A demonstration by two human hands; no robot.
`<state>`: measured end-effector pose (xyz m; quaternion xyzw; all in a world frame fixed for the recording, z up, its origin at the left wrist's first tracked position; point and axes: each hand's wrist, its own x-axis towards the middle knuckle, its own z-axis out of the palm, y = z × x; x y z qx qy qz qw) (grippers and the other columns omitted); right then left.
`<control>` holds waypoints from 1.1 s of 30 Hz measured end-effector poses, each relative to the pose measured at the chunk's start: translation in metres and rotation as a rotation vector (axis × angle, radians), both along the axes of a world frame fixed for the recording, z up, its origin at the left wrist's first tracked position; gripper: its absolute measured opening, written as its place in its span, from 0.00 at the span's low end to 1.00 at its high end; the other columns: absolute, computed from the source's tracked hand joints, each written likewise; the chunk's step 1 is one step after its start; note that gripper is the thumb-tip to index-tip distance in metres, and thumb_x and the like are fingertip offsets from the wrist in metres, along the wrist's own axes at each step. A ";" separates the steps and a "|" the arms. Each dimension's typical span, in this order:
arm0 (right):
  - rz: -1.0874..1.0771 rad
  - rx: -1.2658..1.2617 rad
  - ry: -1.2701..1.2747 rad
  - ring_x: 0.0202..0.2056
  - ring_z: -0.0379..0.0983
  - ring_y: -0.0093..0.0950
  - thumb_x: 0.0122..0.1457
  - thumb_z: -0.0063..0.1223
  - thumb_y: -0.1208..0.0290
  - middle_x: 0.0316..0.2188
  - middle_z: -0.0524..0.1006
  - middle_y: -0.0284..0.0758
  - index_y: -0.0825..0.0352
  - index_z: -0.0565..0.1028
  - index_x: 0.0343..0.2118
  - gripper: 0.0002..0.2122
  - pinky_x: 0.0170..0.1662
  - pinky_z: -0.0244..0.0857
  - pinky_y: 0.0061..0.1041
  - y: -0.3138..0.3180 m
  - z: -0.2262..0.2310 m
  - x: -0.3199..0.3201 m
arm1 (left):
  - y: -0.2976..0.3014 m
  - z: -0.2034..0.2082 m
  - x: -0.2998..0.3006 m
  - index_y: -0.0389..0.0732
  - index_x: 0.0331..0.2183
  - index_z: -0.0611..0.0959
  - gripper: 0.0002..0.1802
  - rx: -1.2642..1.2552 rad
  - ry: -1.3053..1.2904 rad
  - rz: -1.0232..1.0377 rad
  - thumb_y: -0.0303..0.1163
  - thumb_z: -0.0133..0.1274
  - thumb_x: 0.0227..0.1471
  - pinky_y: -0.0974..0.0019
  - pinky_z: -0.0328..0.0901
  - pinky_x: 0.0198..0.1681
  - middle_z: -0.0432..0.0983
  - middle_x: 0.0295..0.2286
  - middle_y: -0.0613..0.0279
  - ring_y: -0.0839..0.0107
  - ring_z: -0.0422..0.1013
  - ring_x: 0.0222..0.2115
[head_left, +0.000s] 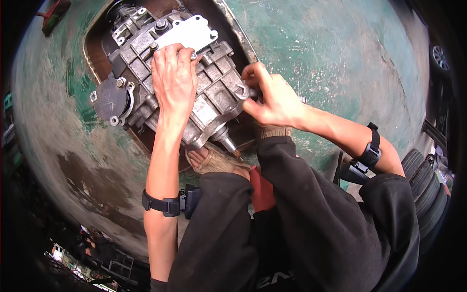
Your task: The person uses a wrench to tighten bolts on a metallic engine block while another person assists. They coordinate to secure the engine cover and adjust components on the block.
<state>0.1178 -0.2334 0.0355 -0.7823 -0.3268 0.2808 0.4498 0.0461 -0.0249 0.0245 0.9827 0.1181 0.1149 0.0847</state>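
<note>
A grey cast-metal gearbox (211,100) lies between my feet, its splined shaft (226,139) pointing toward me. My left hand (172,80) is on top of it, fingers bent down. Its index finger and thumb close around a small bolt (193,56) beside the bright flat cover plate (187,35). At the gearbox's right side my right hand (275,100) is closed, thumb and fingers curled toward each other. A bit of metal shows between them next to a hook-shaped metal end (242,92); what it belongs to is unclear. A round dark cover (112,99) sits on the gearbox's left.
The gearbox lies in a shallow rusty tray (237,30) with raised edges, on a worn green floor (321,44). My sandalled foot (219,161) is close to the shaft. Several tyres (428,194) stand at the right; a red object (52,17) lies far left.
</note>
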 end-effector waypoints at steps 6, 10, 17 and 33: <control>-0.047 0.232 0.024 0.28 0.77 0.33 0.54 0.65 0.65 0.26 0.78 0.41 0.67 0.76 0.45 0.18 0.35 0.68 0.30 0.032 0.012 0.019 | -0.005 0.018 -0.001 0.39 0.31 0.78 0.13 -0.219 -0.165 -0.030 0.27 0.65 0.42 0.57 0.67 0.36 0.77 0.29 0.57 0.58 0.74 0.31; -0.011 0.170 -0.044 0.34 0.79 0.40 0.53 0.65 0.68 0.31 0.80 0.45 0.69 0.78 0.41 0.15 0.39 0.70 0.31 0.043 0.012 0.022 | -0.022 0.013 -0.010 0.37 0.30 0.78 0.13 -0.391 -0.152 -0.080 0.19 0.62 0.38 0.54 0.68 0.34 0.77 0.28 0.54 0.54 0.74 0.30; 0.091 0.006 -0.034 0.38 0.77 0.45 0.54 0.62 0.69 0.34 0.80 0.48 0.71 0.78 0.38 0.12 0.43 0.70 0.35 0.035 -0.012 0.017 | -0.029 -0.013 -0.032 0.35 0.32 0.81 0.11 -0.571 -0.107 -0.035 0.18 0.62 0.41 0.64 0.69 0.34 0.77 0.30 0.56 0.62 0.75 0.29; 0.184 -0.215 0.445 0.28 0.74 0.24 0.54 0.62 0.58 0.23 0.79 0.42 0.71 0.80 0.34 0.17 0.36 0.68 0.29 0.035 -0.031 0.046 | -0.036 -0.021 -0.034 0.37 0.31 0.83 0.09 -0.571 -0.059 -0.025 0.26 0.64 0.44 0.59 0.70 0.35 0.80 0.30 0.57 0.58 0.76 0.31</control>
